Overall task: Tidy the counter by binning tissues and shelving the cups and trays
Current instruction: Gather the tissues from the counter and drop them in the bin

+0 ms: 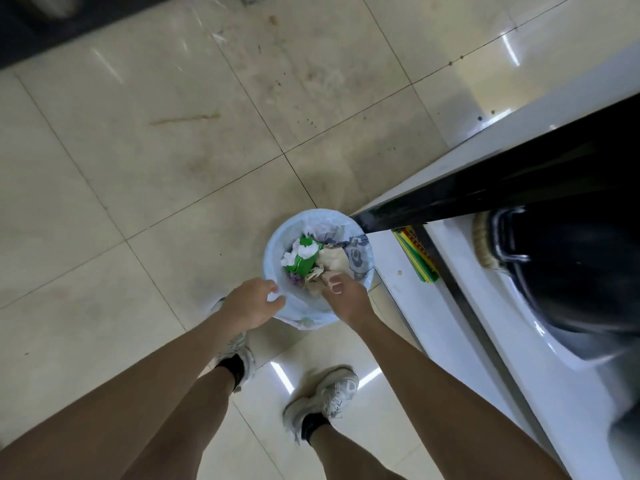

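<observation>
A small round bin [273,252] lined with a pale blue bag stands on the tiled floor beside the counter's corner. Inside lie a green package [304,263], white tissue [303,251] and crumpled brownish tissues [330,259]. My right hand [341,297] reaches into the bin's near side, fingers pinched on a crumpled tissue [313,277]. My left hand [251,303] hovers at the bin's near-left rim, fingers curled and apart, touching or nearly touching the bag liner. No cups or trays are in view.
The white counter [457,271] with a black edge [485,192] runs along the right. A dark pot with a metal handle [571,268] and a brush [483,244] sit on it. A yellow-green packet [417,254] lies on the lower ledge. My feet stand just behind the bin.
</observation>
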